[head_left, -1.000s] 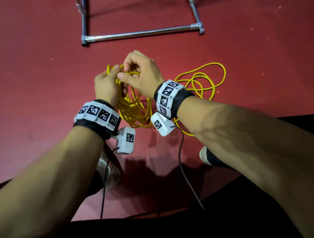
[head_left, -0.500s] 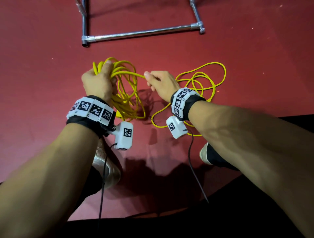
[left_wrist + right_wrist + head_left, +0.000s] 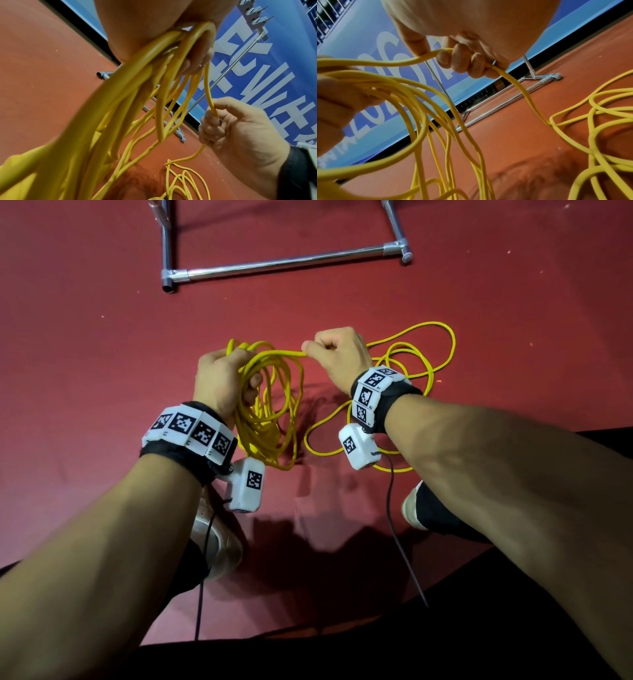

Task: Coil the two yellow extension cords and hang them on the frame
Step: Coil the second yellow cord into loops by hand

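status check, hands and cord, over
Left hand grips the coil. Right hand holds the cord's free run; slack lies loose on the floor. Frame beyond, nothing hung.

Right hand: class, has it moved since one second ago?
Yes. The right hand has pulled rightward, away from the left hand, judged against the frame.

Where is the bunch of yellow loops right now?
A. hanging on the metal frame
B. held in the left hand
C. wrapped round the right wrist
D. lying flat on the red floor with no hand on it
B: the left hand grips the top of the coiled yellow cord, while the right hand holds only a single strand leading to it.
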Available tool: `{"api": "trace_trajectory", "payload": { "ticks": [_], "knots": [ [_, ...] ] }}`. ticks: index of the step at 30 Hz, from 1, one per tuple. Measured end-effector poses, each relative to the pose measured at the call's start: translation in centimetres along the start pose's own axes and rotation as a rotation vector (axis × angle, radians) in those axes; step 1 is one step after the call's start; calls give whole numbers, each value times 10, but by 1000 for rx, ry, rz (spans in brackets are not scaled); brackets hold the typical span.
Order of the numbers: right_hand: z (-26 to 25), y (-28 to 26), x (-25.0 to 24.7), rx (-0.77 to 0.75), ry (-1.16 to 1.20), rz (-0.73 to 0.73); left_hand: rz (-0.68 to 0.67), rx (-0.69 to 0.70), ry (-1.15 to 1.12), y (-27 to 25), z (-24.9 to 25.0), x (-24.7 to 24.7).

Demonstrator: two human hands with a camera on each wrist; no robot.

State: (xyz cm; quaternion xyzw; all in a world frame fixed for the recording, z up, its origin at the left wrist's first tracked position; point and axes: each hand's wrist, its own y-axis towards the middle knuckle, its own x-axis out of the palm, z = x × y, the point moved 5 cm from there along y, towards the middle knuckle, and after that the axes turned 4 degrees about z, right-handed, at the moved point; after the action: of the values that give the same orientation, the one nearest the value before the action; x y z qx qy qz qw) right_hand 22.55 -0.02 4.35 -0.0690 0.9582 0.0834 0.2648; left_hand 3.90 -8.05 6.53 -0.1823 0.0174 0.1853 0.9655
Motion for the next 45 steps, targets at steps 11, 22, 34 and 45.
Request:
{"api": "trace_trajectory", "payload": {
  "ticks": [11, 22, 34, 45],
  "knots": [
    [-43, 1, 15, -144, -95, -133, -23, 47, 68, -3, 5, 8],
    [-44, -3, 26, -154, -104, -205, 187, 109, 118, 1, 7, -7],
    [5, 10, -12, 68, -94, -23, 138, 122, 41, 6, 11, -11],
    [-34, 17, 2, -48, -143, -72, 61, 118, 145, -3, 5, 1]
  ]
}}
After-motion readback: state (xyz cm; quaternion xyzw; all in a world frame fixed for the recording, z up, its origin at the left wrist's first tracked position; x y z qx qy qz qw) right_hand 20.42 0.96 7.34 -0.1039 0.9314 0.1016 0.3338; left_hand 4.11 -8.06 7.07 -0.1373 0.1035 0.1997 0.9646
